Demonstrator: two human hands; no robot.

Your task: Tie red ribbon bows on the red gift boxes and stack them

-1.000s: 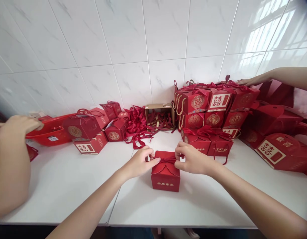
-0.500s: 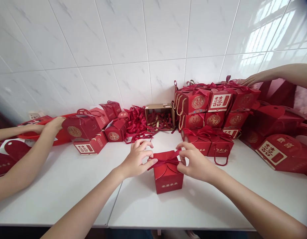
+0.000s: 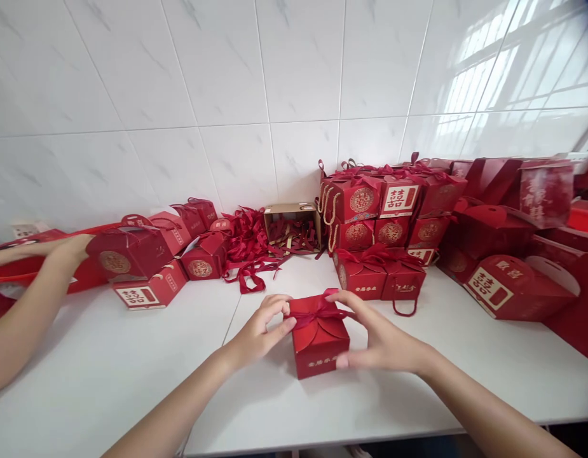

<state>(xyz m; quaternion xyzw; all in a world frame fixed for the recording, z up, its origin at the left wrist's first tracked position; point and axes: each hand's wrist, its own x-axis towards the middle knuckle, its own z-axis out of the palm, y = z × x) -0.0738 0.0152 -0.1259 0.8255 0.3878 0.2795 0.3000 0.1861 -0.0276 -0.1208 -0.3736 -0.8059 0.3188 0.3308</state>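
A small red box (image 3: 320,346) with gold characters on its front stands upright on the white table, a dark red ribbon bow (image 3: 317,313) tied across its top. My left hand (image 3: 265,324) is at the box's left side, thumb and fingers curved round the ribbon's left end and the upper corner. On the other side my right hand (image 3: 379,334) is spread, its fingertips by the bow and its thumb at the lower right front edge of the box.
Stacked red boxes (image 3: 391,232) stand behind on the right, with more at the far right. Loose ribbons (image 3: 248,235) lie beside an open carton (image 3: 294,210) by the wall. At left, another person's arm (image 3: 41,312) reaches near red boxes (image 3: 145,289).
My right hand has opened off the ribbon, its thumb lowered to the box's front edge. The view has turned right. The other person's hand on the right stack is gone from view.
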